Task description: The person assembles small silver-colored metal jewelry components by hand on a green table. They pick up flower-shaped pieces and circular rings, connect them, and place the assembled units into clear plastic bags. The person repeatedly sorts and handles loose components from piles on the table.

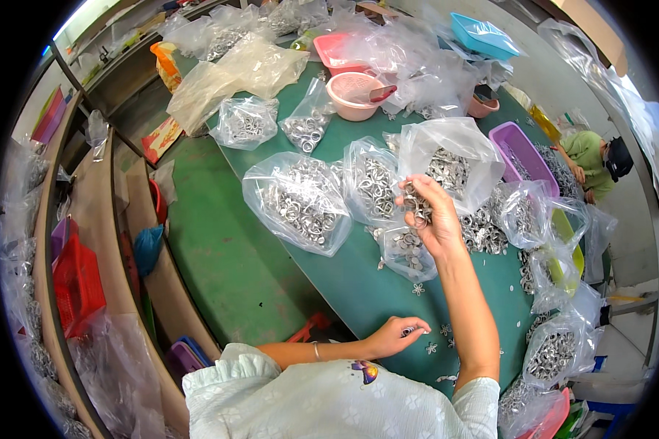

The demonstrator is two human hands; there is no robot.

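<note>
My right hand (441, 219) is raised over the green table (322, 274), its fingers curled around a handful of small silver ring-like metal pieces (416, 203). Just behind it stands an open clear bag (449, 167) part full of similar pieces. Near the table's front edge, my left hand (388, 339) is closed, with a small silver metal piece (408, 331) showing at its fingers. Loose flower-shaped metal pieces (418, 290) lie on the table between the hands. A clear bag of flat round silver pieces (408, 252) sits just below my right hand.
More clear bags of metal parts (300, 199) cover the table. A purple basket (523, 156), a pink basket (353, 97) and a blue basket (483, 36) stand farther back. Another person (599, 162) works at the far right. Shelves with a red basket (77, 282) line the left.
</note>
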